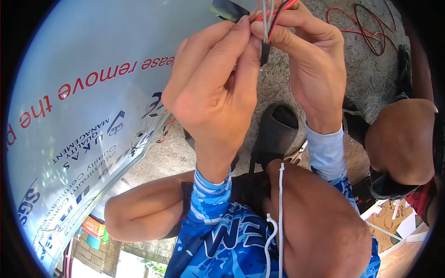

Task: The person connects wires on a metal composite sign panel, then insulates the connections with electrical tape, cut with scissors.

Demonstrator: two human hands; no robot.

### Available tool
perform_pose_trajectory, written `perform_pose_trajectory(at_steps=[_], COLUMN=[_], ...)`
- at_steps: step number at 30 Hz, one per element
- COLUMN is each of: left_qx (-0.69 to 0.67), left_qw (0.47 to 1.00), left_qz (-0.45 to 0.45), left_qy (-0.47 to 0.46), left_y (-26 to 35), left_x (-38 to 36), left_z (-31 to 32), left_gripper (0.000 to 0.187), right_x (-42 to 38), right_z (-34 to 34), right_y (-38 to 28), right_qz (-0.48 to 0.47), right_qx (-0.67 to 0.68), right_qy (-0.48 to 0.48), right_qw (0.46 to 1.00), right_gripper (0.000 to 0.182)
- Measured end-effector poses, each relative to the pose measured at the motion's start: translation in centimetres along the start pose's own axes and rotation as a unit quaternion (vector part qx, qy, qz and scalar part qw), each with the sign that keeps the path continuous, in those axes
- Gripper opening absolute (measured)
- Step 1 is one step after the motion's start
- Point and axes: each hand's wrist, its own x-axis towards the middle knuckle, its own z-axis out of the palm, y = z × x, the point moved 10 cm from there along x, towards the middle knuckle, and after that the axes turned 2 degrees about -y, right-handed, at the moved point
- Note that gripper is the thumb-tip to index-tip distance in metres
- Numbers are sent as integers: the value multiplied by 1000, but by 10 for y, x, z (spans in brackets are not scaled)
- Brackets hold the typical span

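Both hands are raised close together at the top of the view, working on a small bundle of wires [277,14] coloured red, black and pale grey. My left hand [213,88] is closed in a pinch at the bundle, its fingertips at the end of a dark, shiny strip [230,10] that looks like electrical tape. The thumb and fingers of my right hand [315,60] press together on the wires from the other side. Below the fingertips hangs a black wrapped end [265,53] of the bundle. The exact contact point is partly hidden by my fingers.
A large panel with printed protective film [92,51] fills the left side. Loose red and black wire [371,33] lies on the concrete at the upper right. Scissors [295,155] rest near a black sandal [278,129]. Another person's knee [401,141] is close on the right.
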Motion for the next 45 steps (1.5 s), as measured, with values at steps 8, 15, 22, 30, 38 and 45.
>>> perform_pose_trajectory(at_steps=[8, 15, 22, 30, 38, 45], left_qx=[-50, -36, 69, -12, -36, 22], left_qw=[992, 986, 985, 982, 986, 982], left_qz=[-108, -144, -108, -172, -88, 82], left_qy=[-32, -73, -115, -79, -137, -166], left_y=[-25, -32, -18, -37, -32, -5], left_x=[2, 4, 12, 5, 8, 14], left_z=[6, 9, 7, 11, 17, 31], left_gripper=[22, 22, 21, 27, 30, 28], right_x=[10, 19, 16, 16, 13, 15], right_z=[8, 11, 22, 12, 5, -6], right_y=[-9, -23, -33, -19, -4, 0], right_qz=[-33, -48, -93, 56, 128, 107], right_qx=[-21, -272, -302, -235, -191, -200], right_qy=[-42, -81, -47, 4, -1, 7], right_qw=[998, 958, 948, 970, 973, 974], right_gripper=[11, 11, 9, 11, 12, 12])
